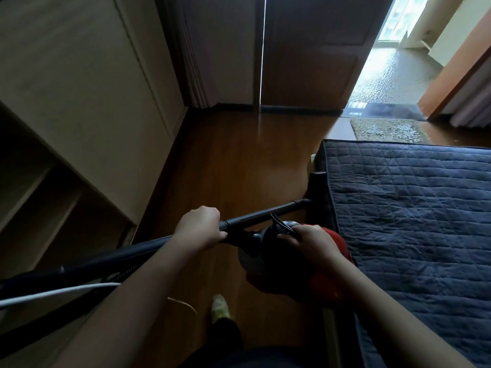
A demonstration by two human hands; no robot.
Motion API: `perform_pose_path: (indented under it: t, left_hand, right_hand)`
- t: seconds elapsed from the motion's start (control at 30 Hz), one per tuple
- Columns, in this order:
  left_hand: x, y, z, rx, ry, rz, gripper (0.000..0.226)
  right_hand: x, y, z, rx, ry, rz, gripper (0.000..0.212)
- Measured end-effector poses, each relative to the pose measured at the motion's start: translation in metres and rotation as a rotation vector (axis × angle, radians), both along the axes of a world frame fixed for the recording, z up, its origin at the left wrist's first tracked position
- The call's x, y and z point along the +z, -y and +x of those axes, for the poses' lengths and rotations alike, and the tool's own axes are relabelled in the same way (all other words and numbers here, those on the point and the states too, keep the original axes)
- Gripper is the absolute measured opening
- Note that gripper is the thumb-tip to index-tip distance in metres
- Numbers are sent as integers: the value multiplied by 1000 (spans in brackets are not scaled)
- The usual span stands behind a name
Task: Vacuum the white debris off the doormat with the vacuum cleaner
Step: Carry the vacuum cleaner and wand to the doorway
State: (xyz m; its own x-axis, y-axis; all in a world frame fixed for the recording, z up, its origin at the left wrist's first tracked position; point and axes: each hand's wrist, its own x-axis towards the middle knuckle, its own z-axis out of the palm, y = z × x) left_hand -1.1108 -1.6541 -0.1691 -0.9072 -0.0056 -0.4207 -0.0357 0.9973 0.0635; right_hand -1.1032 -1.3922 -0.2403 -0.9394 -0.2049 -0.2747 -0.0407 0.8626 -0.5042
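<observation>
I've got the left hand (pixel 199 228) wrapped around the black wand (pixel 260 213) of the vacuum cleaner, fingers curled over the top of the tube, and the right hand (pixel 309 241) clamped on the handle on top of the red-and-black canister body (pixel 326 264), so the whole machine is carried between the two. The floor nozzle (pixel 316 192) sits ahead of the left hand, right against the edge of the dark quilted mattress (pixel 411 208), low over the wooden floor (pixel 239 160). The doormat (pixel 388 130) is well ahead of both hands, past the far end of the mattress by the open doorway, with pale flecks of debris (pixel 403 127) scattered over it. My read: the canister is the heavy end, rigid plastic, so the top handle is the right place for it. The wand is stiff and light but smooth, so it wants a full wrap mid-tube to steer. The white cord (pixel 53 293) trailing behind the left hand could snag. The mat looks coarse and light and may ruck up under suction.
</observation>
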Motion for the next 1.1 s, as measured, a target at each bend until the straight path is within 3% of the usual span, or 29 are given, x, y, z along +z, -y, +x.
perform_pose_path:
  t: [0.33,0.67,1.1]
  left_hand:
    - [-10,38,-177,-34,-25,69,26]
    - [22,61,-354,-96,-90,109,24]
    - [23,-7,-568,-120,-63,81,21]
  right_hand:
    - [5,36,-170,-71,20,7,24]
    - [41,53,-337,-101,-57,66,33]
    - [23,-13,-545,-102,-56,27,26]
